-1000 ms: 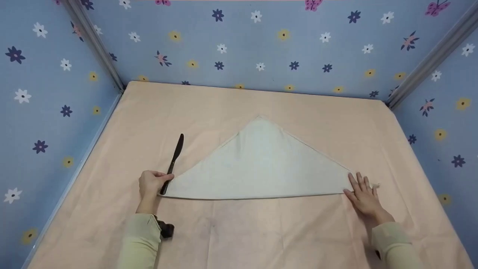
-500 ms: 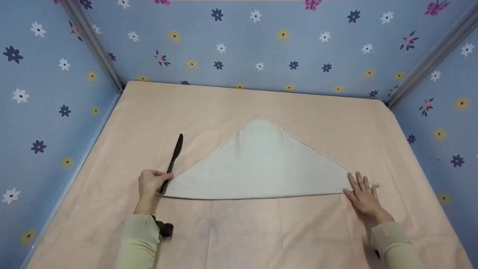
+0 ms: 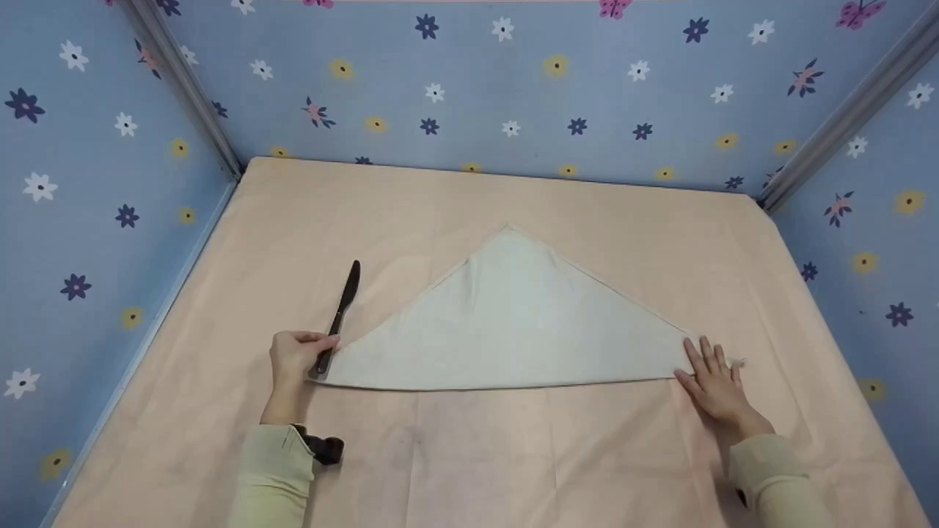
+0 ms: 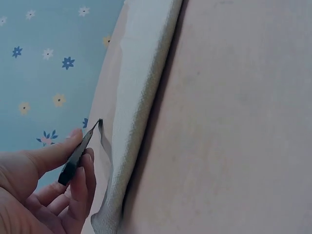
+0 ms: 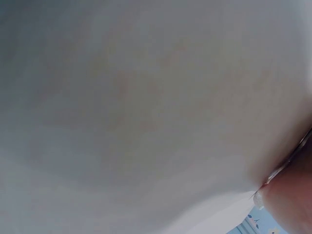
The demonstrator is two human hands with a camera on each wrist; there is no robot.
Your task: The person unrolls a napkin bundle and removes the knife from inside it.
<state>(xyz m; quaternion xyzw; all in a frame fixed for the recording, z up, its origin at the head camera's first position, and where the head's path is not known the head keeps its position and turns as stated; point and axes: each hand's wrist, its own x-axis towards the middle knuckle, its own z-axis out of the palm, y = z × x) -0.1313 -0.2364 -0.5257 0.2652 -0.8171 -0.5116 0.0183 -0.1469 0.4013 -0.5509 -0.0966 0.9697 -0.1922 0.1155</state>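
Note:
A pale cloth (image 3: 513,323) lies folded as a triangle, its long edge toward me and its peak pointing away. At its left corner my left hand (image 3: 290,359) pinches the handle of a dark table knife (image 3: 348,290) between thumb and fingers. The blade points away from me. In the left wrist view the knife handle (image 4: 73,163) stands out from the grip beside the thick folded edge of the cloth (image 4: 141,107). My right hand (image 3: 717,385) rests flat with fingers spread on the cloth's right corner. Only a blurred bit of that hand (image 5: 292,197) shows in the right wrist view.
A peach cover (image 3: 469,469) with creases spreads over the table. Blue flowered panels (image 3: 469,88) stand behind it and on both sides, with grey posts (image 3: 187,88) at the corners. A dark wrist device (image 3: 326,449) is at my left cuff.
The knife's handle end has lifted slightly at the left corner with my left hand. The cloth and my right hand stay in place.

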